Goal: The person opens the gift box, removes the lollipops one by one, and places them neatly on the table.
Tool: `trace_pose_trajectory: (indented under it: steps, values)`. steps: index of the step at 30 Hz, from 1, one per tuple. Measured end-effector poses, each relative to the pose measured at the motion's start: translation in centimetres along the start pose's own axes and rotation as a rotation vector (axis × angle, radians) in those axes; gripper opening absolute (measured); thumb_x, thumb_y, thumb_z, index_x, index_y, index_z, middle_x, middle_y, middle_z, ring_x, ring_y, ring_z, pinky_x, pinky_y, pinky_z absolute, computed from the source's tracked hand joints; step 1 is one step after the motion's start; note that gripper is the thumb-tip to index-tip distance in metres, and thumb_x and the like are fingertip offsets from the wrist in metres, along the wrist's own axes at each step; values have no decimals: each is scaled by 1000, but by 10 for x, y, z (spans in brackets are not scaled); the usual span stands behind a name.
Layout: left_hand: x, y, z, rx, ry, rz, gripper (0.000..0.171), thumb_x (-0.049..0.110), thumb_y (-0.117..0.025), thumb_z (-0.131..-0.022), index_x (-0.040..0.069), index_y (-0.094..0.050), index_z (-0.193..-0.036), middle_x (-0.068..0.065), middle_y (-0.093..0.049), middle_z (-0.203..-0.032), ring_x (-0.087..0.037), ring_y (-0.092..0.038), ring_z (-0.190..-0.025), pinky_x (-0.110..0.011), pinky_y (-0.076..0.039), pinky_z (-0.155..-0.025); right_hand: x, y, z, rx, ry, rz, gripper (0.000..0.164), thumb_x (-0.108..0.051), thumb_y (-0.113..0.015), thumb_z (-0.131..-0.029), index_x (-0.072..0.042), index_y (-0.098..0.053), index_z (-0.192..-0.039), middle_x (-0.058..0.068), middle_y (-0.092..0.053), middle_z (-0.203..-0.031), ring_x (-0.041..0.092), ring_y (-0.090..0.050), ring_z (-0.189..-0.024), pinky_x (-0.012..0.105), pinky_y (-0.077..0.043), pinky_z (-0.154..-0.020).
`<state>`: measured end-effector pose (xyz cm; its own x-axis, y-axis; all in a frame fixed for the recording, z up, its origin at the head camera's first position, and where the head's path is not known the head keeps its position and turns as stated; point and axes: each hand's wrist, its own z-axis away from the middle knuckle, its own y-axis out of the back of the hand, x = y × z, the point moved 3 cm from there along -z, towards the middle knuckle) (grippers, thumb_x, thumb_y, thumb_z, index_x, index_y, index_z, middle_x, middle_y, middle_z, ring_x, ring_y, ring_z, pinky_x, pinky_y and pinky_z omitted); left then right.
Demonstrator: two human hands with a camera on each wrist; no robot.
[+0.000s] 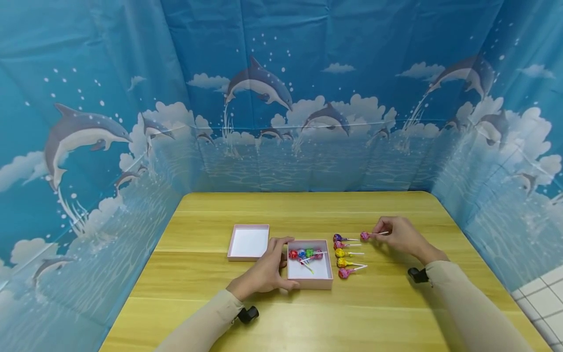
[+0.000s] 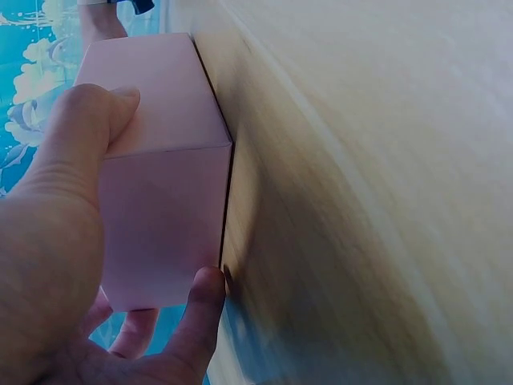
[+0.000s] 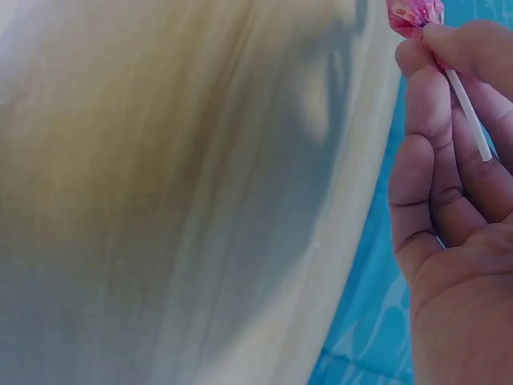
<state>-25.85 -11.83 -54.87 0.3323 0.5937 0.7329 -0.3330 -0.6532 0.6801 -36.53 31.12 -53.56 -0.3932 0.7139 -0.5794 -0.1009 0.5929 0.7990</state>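
Observation:
My left hand [image 1: 266, 271] grips a pink open-topped box [image 1: 312, 284] by its left side. In the left wrist view the thumb [image 2: 120, 108] presses one wall while the other fingers reach round the adjoining side. Inside lie several lollipops, among them a red one [image 1: 292, 254], a blue one [image 1: 301, 253] and a green one [image 1: 310, 253]. To the right of the box, my right hand [image 1: 402, 237] pinches a pink-wrapped lollipop [image 3: 413, 16] just below its head, its white stick pointing back across the fingers.
Between box and right hand, several lollipops lie in a column: a purple one [image 1: 337, 237], pink ones and yellow ones [image 1: 340, 253], sticks pointing right. A shallow box lid [image 1: 249, 242], white inside, lies left of the box. Dolphin-print curtains [image 1: 281, 161] border the wooden table [image 1: 308, 322].

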Motion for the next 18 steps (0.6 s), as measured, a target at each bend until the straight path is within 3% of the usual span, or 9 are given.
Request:
trace_pose_trajectory:
  steps: [7, 12, 18]
  values:
    - [0, -2, 1, -2, -3, 4, 124, 46, -105, -88, 21, -28, -182, -10, -42, -163, -17, -63, -126, -33, -59, -116, 8, -6, 5, -36, -25, -14, 3, -11, -87, -106, -10, -85, -106, 3, -87, -101, 8, -79, -89, 24, -62, -75]
    - [1, -1, 0, 4, -10, -10, 123, 47, -104, -88, 22, -28, -182, -11, -43, -164, -18, -63, -126, -34, -59, -117, 13, -8, 6, -49, -50, 20, 11, -23, -87, -108, -12, -87, -108, -1, -86, -102, 11, -78, -93, 26, -62, -79]
    - [0, -1, -1, 3, -1, -7, 124, 47, -105, -88, 22, -28, -182, -11, -42, -164, -19, -63, -129, -37, -58, -120, 14, -8, 7, -66, -48, 15, 6, -21, -87, -108, -15, -87, -110, 1, -87, -107, 17, -80, -97, 35, -69, -86]
